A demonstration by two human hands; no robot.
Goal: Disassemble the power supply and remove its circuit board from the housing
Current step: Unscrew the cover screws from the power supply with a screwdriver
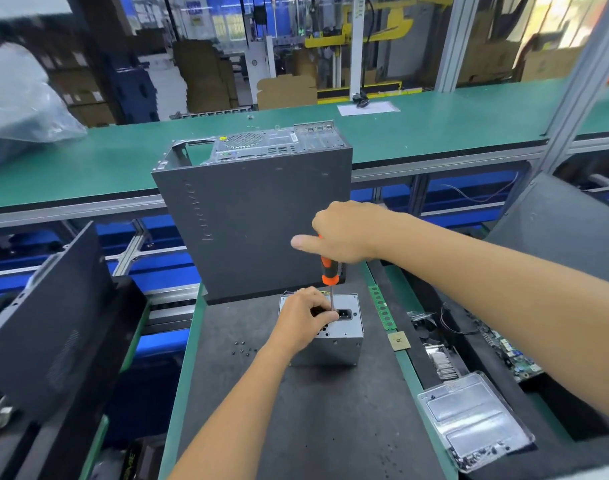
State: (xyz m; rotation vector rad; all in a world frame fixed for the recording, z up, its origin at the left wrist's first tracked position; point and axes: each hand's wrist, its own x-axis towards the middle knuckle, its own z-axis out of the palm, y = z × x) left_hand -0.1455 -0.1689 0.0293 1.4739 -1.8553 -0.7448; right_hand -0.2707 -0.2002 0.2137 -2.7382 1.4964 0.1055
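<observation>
We note the computer case (258, 216) directly behind the power supply (337, 336) on the black mat (296, 410). Left hand (305, 318) grips the supply; right hand (344, 233) clasps the screwdriver (329, 271). Loose screws (242, 348) nearby.

The power supply (334, 336), a closed grey metal box, stood on end on the dark counter (296, 410); its upward face bore a black mains socket and round ventilation holes.
</observation>
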